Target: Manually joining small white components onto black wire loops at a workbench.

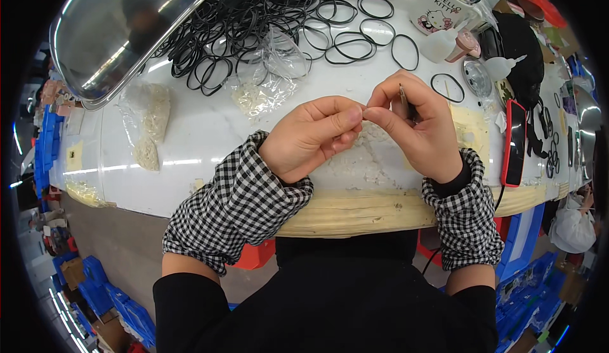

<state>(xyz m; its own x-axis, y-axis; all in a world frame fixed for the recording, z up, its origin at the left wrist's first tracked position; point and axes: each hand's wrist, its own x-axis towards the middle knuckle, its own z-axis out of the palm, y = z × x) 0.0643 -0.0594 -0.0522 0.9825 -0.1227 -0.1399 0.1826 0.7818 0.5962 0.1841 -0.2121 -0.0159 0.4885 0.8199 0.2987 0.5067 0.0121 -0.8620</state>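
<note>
Above the near part of the white table, my two hands meet fingertip to fingertip. My left hand (323,131) pinches thumb against forefinger, and what sits between them is too small to make out. Facing it, my right hand (415,124) also pinches at the same spot. A slim metal tool with a pointed tip (403,99) is tucked in the fingers of my right hand; its lower part is hidden. Below my hands lies a clear plastic sheet (355,169) with small pale bits near it. Beyond them are a clear bag of pale small pieces (260,96) and many black rubber-like loops (254,23).
A shiny metal tray (127,29) stands at the far left, with a bag of cream-coloured bits (152,124) near it. On the right lie a red-edged phone (515,143), a white cup (444,4) and small white squeeze bottles (439,45). Yellowish tape (355,210) covers the table's front edge.
</note>
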